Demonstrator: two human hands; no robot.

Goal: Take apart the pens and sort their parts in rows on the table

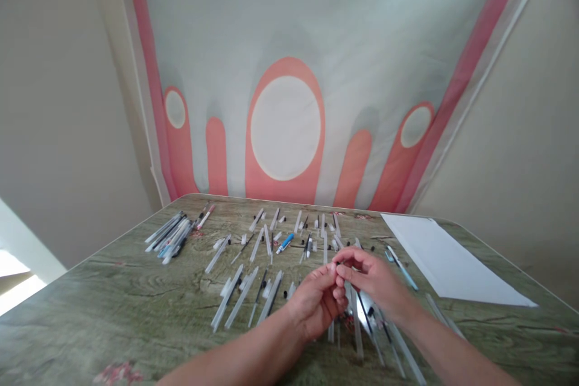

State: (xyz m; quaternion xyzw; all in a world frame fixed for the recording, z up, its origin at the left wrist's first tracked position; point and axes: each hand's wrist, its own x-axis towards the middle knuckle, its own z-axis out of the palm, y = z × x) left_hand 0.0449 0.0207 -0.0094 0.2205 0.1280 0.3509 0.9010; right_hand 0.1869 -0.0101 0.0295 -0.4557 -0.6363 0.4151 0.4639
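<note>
My left hand and my right hand meet over the right half of the pen parts, fingertips pinched together. A tiny dark piece shows between the fingertips, too small and too covered to name. Beneath my hands lie clear pen barrels and thin dark refills, partly hidden by my fingers and wrists. To the left, more barrels, small clear caps and little black pieces are laid out in rows. A blue pen rests among them.
A bundle of pens lies at the left of the wood-patterned table. White paper sits at the right, with a light-blue pen beside it. A patterned cloth hangs behind the table.
</note>
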